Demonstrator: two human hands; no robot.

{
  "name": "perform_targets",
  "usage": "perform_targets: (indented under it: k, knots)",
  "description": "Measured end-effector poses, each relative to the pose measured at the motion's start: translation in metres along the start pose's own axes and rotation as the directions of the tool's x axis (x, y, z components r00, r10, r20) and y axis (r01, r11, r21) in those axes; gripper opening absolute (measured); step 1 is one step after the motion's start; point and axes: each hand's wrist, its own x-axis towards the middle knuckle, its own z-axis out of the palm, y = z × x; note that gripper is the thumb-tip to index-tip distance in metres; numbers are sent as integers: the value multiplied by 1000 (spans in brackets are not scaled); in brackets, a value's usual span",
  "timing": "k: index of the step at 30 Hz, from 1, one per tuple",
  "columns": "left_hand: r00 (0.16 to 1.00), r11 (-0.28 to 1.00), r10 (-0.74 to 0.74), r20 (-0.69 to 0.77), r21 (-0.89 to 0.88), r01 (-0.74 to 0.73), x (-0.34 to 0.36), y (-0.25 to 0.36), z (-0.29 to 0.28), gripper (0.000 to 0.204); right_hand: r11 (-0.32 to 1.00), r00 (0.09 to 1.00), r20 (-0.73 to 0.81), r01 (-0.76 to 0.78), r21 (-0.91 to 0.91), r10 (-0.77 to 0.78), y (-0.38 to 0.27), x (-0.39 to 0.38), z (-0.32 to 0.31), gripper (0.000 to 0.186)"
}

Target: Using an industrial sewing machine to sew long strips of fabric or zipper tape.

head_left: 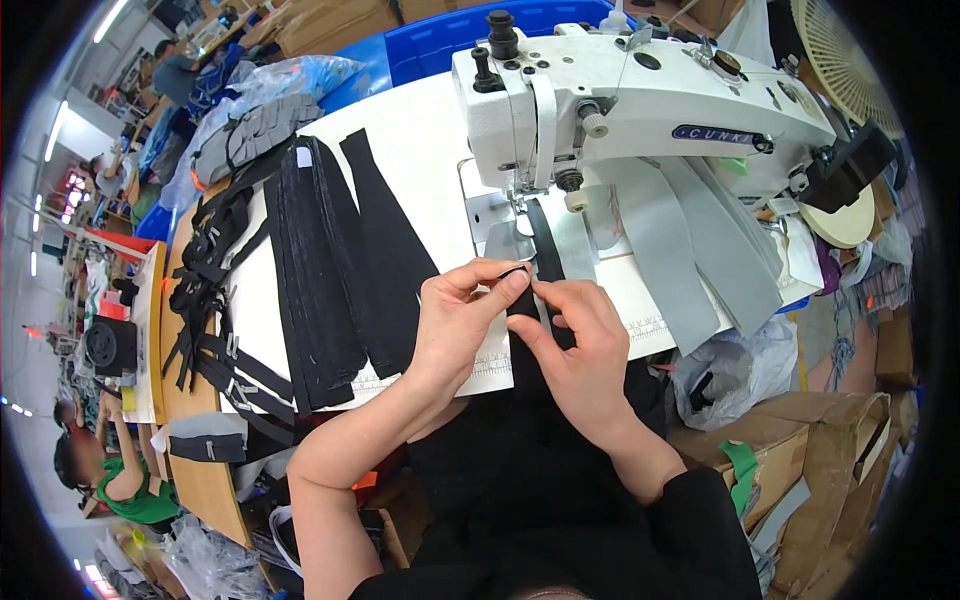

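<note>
A white industrial sewing machine (pixel 640 100) stands on a white table (pixel 420 150). A black fabric strap (pixel 545 245) runs from under the machine's needle toward me. My left hand (pixel 455 320) pinches the near end of that strap between thumb and fingers. My right hand (pixel 575 345) presses on the same strap just right of the left hand, fingers curled over it. The strap's lower part is hidden under both hands.
A stack of black fabric strips (pixel 330 270) lies left of my hands, with black buckle straps (pixel 215 300) further left. Grey strips (pixel 690 250) hang right of the needle. A blue bin (pixel 440 40) sits behind; cardboard boxes (pixel 820 450) stand at right. A person (pixel 110 480) sits at lower left.
</note>
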Motion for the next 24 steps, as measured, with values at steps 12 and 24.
perform_targets:
  k: [12, 24]
  knots:
    - [998, 996, -56, 5, -63, 56, -3, -11, 1, 18, 846, 845, 441, -452, 282, 304, 20, -2, -1, 21]
    - [987, 906, 149, -63, 408, -111, 65, -14, -10, 17, 892, 916, 214, -385, 236, 339, 36, 16, 14, 13]
